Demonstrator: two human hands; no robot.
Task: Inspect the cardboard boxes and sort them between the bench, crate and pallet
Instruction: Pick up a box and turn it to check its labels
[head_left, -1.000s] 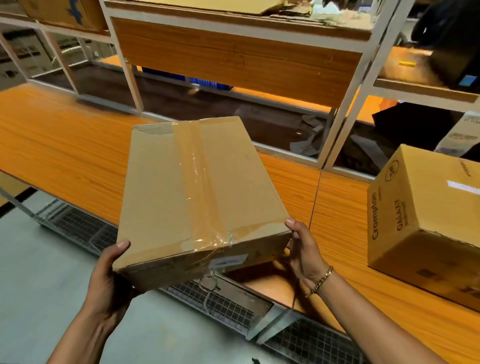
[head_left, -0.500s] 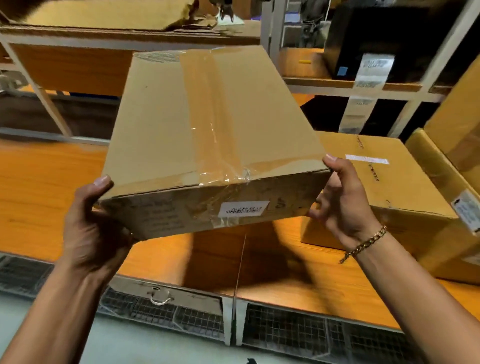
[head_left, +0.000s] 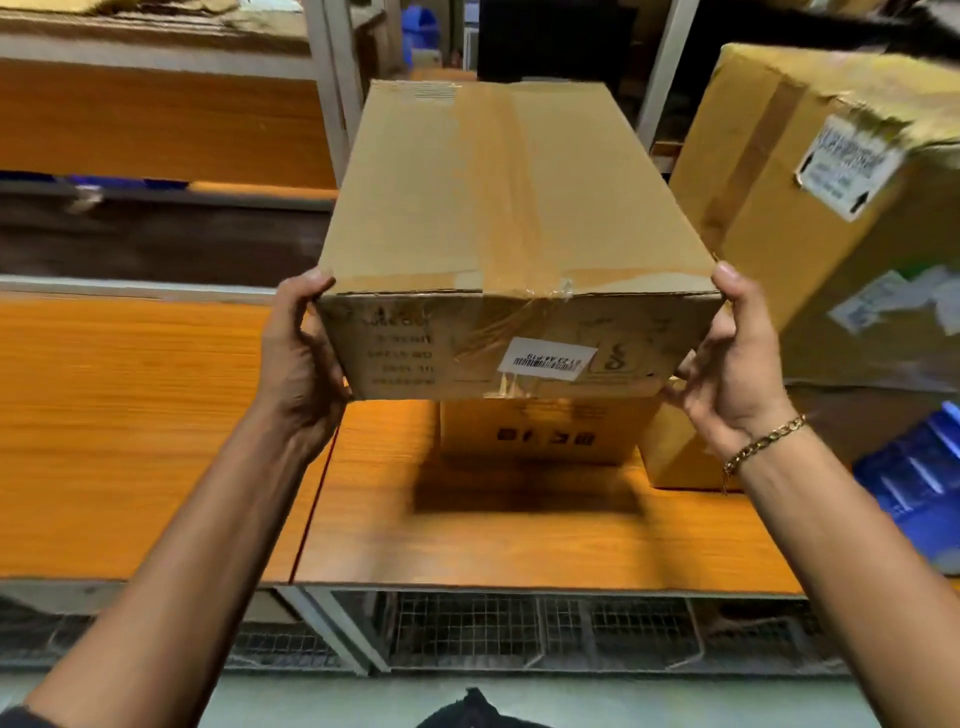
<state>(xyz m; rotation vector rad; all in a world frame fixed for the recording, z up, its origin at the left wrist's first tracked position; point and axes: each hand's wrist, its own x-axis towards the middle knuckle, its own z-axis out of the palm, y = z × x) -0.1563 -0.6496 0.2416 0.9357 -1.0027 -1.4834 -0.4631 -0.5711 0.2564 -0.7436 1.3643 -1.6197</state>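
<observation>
Held aloft in mid-frame, clear of everything beneath: one long cardboard box (head_left: 509, 208), sealed by one broad strip of clear tape (head_left: 498, 182) down its top and over the near end; on that near end, one white barcode label (head_left: 545, 359) among faint printed lines too blurred to read. Two hands on the box, one at each near corner: left hand (head_left: 298, 358) clamped on the left corner, thumb on the top edge, fingers wrapped round the side out of sight; right hand (head_left: 732, 364) clasping the right corner, thumb tip on the top edge, fingers curled under the bottom edge. One gold chain bracelet (head_left: 763, 444) on the right wrist, just below the box's right corner. Below the box, one orange wood-grain bench (head_left: 130, 426), spreading to its left and toward the viewer, in two panels with a seam under the left corner. Directly under the box, resting on the bench, a second box (head_left: 540, 431), only its near face showing, with dark print; not touching the held one, as far as can be told. Right of the box, a third box (head_left: 769, 260), much larger, tilted, bearing one white label (head_left: 847, 166). Further right and lower, one blue crate (head_left: 919, 467), blurred. Three boxes counted in all; below the bench edge, wire mesh (head_left: 467, 629).
</observation>
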